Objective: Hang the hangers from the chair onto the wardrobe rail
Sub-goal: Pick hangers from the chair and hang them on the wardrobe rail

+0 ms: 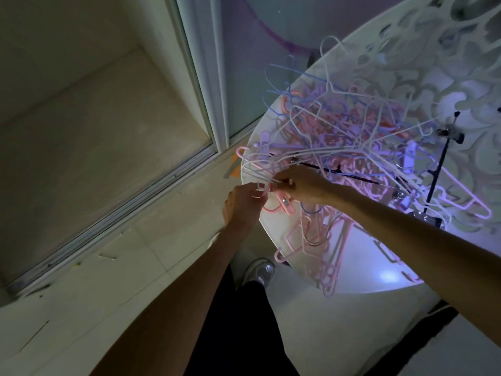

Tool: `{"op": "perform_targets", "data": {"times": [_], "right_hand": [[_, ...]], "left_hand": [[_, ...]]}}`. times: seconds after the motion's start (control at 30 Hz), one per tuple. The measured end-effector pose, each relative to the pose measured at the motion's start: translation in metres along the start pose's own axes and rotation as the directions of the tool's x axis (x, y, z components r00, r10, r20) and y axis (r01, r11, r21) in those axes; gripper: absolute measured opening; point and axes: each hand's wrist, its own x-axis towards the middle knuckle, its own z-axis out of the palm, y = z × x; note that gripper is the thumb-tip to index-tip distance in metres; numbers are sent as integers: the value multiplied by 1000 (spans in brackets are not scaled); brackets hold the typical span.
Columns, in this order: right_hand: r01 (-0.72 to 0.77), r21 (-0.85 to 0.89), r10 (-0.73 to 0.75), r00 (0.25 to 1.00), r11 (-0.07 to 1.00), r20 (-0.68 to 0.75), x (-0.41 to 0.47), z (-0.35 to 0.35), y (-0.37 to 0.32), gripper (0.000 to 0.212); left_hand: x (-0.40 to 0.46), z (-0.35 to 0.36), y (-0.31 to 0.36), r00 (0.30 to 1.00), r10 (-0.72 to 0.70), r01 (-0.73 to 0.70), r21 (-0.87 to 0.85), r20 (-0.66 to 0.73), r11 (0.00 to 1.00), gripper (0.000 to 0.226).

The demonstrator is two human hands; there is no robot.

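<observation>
A tangled heap of hangers (352,131), white, pink, blue and black, lies on the round white seat of a chair (279,234). My left hand (242,206) and my right hand (301,184) meet at the heap's near left edge. Both close around the hooks of a few thin white hangers (271,164). A pink clip hanger (282,206) hangs just below my fingers. More pink hangers (322,256) droop over the seat's front. The wardrobe rail is out of sight.
A sliding door frame with its floor track (151,185) runs diagonally on the left, with a glass panel (252,58) behind the chair. My leg and shoe (259,271) stand on pale floor tiles (151,261) beside the chair. The chair's ornate white backrest (433,63) rises at upper right.
</observation>
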Motion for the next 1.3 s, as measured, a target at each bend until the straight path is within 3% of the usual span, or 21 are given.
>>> {"op": "perform_targets", "data": {"times": [0.1,0.17,0.23,0.3,0.37,0.43,0.57,0.63,0.67,0.7,0.77,0.83,0.93,0.97,1.07,1.2,1.3], "right_hand": [[38,-129,-33,998,991,46,3,-9,-1,32],[84,-295,-103,993,952,-49,-1,-10,-4,22],[102,-537,-215,965,837,-151,-11,-7,-7,10],[68,-651,-276,935,756,-223,-18,-2,-4,14],[80,-589,-271,932,804,-242,-18,4,-2,22],[91,-539,-274,923,837,-271,-16,6,2,15],[60,-466,-152,975,883,-163,-12,10,-3,16],[-131,-116,120,988,985,-99,-10,9,-9,23],[-256,128,263,964,958,-35,-6,11,-11,27],[-327,264,324,944,908,54,-4,11,-12,29],[-320,124,292,935,939,200,2,1,-19,29],[-203,-82,218,938,976,268,5,-16,-29,30],[-175,-100,201,882,979,426,18,-32,-24,32],[-179,-90,200,879,980,432,21,-36,-23,31],[-151,-145,197,899,978,391,24,-45,-18,26],[-89,-171,156,889,981,431,34,-47,-27,23],[45,-236,66,895,971,442,30,-58,-35,26]], "left_hand": [[1,1,-2,1000,-5,5,-19,2,1000,26],[4,1,-6,1000,6,-6,-22,2,1000,24],[7,1,-10,998,35,-31,-70,49,997,24],[9,0,-14,991,54,-36,-140,122,990,26],[11,0,-16,989,47,-30,-123,137,992,24],[10,4,-16,995,31,-21,-103,95,994,21],[6,9,-14,1000,25,-24,-48,16,999,17],[7,8,-13,1000,8,-8,-67,4,998,19],[8,8,-13,1000,2,-2,-73,3,997,21],[8,9,-13,1000,1,0,-69,5,998,23],[8,11,-14,1000,-5,6,-60,12,998,23],[8,15,-17,1000,-21,24,-122,21,992,21],[8,15,-21,999,-24,33,-187,48,982,15],[9,15,-22,998,-29,43,-241,61,970,10],[12,18,-26,994,-30,64,-329,107,942,26],[14,17,-29,996,1,19,-207,94,978,17],[16,12,-28,993,-4,20,-141,114,990,23]]}}
